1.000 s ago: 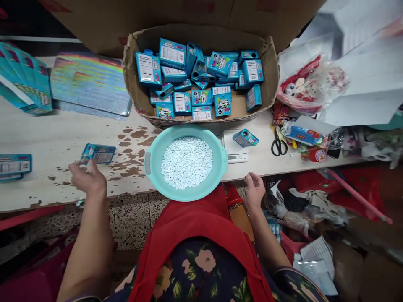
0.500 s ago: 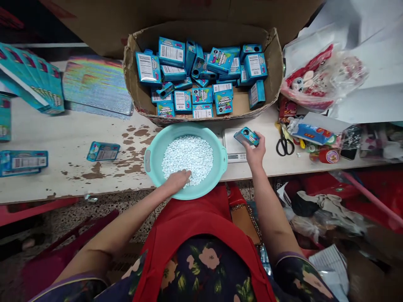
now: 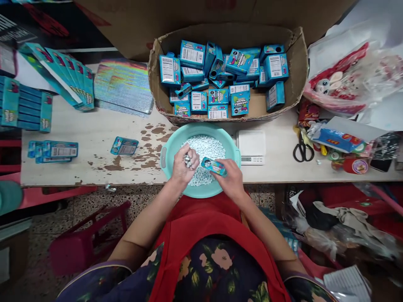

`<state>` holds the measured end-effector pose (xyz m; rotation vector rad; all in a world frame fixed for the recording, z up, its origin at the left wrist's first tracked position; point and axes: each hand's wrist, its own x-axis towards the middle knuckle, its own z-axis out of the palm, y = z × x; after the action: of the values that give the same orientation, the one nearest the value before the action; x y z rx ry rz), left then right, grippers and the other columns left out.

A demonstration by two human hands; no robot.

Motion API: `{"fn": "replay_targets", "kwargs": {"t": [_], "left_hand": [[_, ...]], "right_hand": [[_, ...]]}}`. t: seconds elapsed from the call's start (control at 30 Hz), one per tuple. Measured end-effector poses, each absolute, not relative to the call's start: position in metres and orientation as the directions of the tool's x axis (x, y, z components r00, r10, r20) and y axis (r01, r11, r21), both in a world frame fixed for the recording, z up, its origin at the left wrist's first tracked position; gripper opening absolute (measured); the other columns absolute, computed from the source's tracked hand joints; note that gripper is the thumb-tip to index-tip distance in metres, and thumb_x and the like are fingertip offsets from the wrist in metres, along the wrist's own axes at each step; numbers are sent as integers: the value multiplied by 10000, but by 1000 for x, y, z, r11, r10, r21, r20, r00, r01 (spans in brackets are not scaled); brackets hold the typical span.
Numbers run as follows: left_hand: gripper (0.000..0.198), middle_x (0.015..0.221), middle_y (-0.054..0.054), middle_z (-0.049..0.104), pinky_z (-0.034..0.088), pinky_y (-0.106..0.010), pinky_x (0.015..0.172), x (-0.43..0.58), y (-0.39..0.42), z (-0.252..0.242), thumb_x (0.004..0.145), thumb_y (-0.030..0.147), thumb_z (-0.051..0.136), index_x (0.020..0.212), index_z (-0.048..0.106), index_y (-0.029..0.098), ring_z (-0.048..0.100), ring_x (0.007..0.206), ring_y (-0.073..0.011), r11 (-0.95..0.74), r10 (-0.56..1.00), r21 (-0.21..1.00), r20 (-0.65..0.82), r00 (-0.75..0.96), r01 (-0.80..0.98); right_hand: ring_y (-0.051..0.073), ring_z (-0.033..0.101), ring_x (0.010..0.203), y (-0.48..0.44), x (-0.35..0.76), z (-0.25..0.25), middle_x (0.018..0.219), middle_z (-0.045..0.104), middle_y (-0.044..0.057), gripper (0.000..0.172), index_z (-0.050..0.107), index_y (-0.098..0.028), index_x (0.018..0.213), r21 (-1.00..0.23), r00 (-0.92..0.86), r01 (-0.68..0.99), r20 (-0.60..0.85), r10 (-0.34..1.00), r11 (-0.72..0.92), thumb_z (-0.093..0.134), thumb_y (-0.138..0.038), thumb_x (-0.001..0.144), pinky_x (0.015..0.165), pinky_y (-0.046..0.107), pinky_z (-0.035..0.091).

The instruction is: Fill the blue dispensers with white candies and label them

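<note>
Over the left part of a turquoise basin (image 3: 169, 157), my left hand (image 3: 184, 164) is closed around several small pale candies (image 3: 188, 161). My right hand (image 3: 231, 177) grips a small blue candy box (image 3: 214, 166) above the basin's right half, its end with a dark round opening tilted toward my left hand. Below both hands lies a heap of pale candies (image 3: 206, 144). A white digital scale (image 3: 251, 144) rests just right of the basin, with nothing on its plate.
Behind the basin stands a cut-down cardboard box (image 3: 294, 79) holding many blue boxes. To the left are a single blue box (image 3: 124, 146), stacked boxes (image 3: 59, 149) and shiny sheets (image 3: 122, 86). Black scissors (image 3: 303, 151) and a plastic bag (image 3: 340, 92) lie at right.
My left hand has risen out of the candies with a handful. My right hand has brought the blue box from above the scale leftward over the basin. The view has shifted left.
</note>
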<state>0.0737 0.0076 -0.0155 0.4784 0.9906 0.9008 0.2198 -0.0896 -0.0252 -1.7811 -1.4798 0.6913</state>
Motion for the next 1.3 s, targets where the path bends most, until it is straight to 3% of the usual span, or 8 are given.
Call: {"fn": "replay_targets", "kwargs": {"t": [0.17,0.33,0.47,0.73,0.87,0.97,1.1,1.3], "left_hand": [[383,527,26,445,408,-231,502,90,-4,-5,788,436,610,580,409,184,529,523,-99,354,929,866,-368,29,-353],[405,494,61,356,349,-222,458,92,-3,-14,799,510,612,651,398,200,437,454,-73,340,927,869,-373,-23,-360],[416,549,66,318,229,-211,383,92,1,-10,774,488,665,660,392,195,283,422,-36,368,913,822,-408,3,-434],[337,482,87,271,195,-179,349,75,13,-11,822,480,619,720,476,192,237,371,-34,482,859,710,-498,118,-513],[298,474,88,307,223,-141,349,55,19,-41,811,391,655,699,483,175,285,367,-20,571,808,720,-578,115,-394],[249,487,73,373,224,-126,338,48,16,-67,819,312,641,698,489,156,346,373,-20,777,614,552,-771,170,-302],[139,596,13,525,398,-140,445,51,5,-88,814,219,604,728,524,145,526,515,-61,845,465,409,-880,99,-344],[202,686,-25,590,423,-204,562,54,-7,-91,720,344,667,724,605,152,542,629,-118,690,657,693,-721,220,212]], "right_hand": [[250,564,905,-87,198,-40,954,630,58,321,607,-266,1110,-781,152,618,9,988,-88,668,-298,797,788,373,451],[251,563,901,-88,198,-33,956,633,62,312,616,-252,1094,-773,167,627,21,986,-90,674,-284,790,789,371,449],[249,569,911,-88,199,-33,953,635,61,313,620,-257,1093,-791,190,603,17,982,-103,680,-279,787,788,368,457],[213,609,933,-98,220,-27,998,645,32,357,639,-264,1048,-928,300,342,-43,953,-149,753,-343,720,835,349,495],[193,611,915,-105,269,-17,1011,637,27,428,632,-242,1067,-931,588,301,12,809,-205,775,-361,682,847,339,498],[188,600,914,-95,316,-30,993,626,27,435,632,-209,1050,-896,721,374,119,682,-238,769,-367,669,858,347,486],[186,589,886,-69,360,-67,956,624,31,444,638,-177,1011,-873,720,401,113,685,-277,766,-378,636,841,343,480],[217,572,1025,-70,368,-85,1111,607,74,550,591,-176,1120,-906,686,308,0,728,-290,755,-377,635,927,392,457]]}}
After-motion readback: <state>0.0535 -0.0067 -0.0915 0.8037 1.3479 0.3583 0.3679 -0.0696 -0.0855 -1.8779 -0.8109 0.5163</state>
